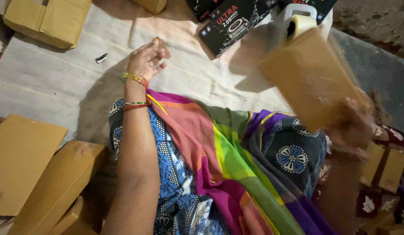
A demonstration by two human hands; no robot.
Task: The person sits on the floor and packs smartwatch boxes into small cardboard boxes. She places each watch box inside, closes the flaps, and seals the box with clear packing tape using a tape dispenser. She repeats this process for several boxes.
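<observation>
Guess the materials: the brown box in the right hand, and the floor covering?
Small brown rectangular box: likely matte cardboard, plain tan faces, though motion-blurred. Pale off-white floor sheet: apparently woven fabric, creased, dull, with faint seam lines.

1. A pale cloth (54, 82) covers the floor.
2. A brown box (47, 19) sits at the top left.
3. Flat cardboard (21, 161) lies at the left, just beside more brown boxes (58, 187).
4. A black box (232, 24) lies at the top.
5. A small dark scrap (101, 57) lies on the cloth.
6. A bright striped cloth (228, 169) covers the lap.
</observation>
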